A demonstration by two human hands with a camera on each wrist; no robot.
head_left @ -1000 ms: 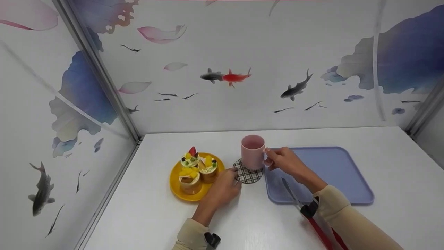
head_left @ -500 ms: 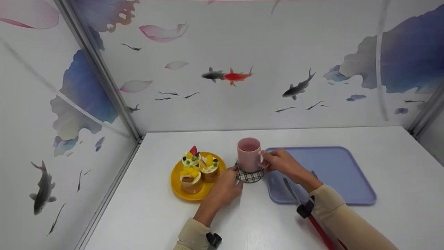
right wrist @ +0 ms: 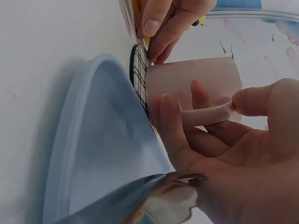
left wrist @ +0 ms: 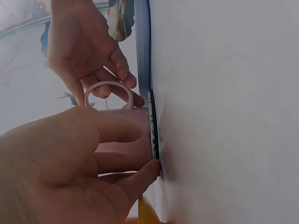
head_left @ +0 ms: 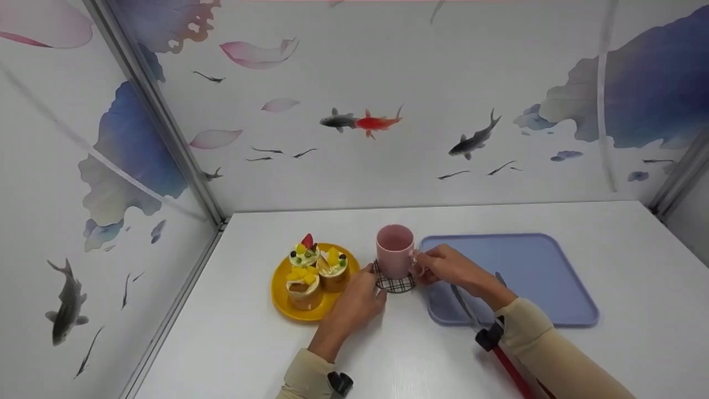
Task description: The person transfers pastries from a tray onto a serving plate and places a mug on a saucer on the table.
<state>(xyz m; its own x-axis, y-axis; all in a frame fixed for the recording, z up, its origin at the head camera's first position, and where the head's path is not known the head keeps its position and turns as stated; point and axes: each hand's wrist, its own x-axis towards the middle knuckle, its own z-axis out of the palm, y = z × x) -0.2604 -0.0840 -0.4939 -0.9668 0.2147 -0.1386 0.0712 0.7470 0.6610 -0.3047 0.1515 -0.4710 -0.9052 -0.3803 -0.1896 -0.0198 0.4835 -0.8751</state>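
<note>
A pink mug (head_left: 394,252) stands upright on a round black-and-white checked coaster (head_left: 396,285). My right hand (head_left: 457,271) holds the mug's handle (right wrist: 208,115) between thumb and fingers. At the coaster's left edge, my left hand (head_left: 357,299) rests its fingertips against the rim, as the left wrist view shows at the fingertip (left wrist: 152,169). Both wrist views show the mug's base flat over the coaster. Just left of my left hand is a yellow plate (head_left: 282,307) bearing three small fruit-topped cakes (head_left: 304,293).
A blue tray (head_left: 532,266) lies on the white table (head_left: 410,354), right of the mug. Tongs with red handles (head_left: 512,368) reach onto it, partly under my right wrist. Printed walls close off the back and left.
My right hand has brought the mug left and down, from the coaster's far right side onto its middle. My left hand has stayed at the coaster's edge.
</note>
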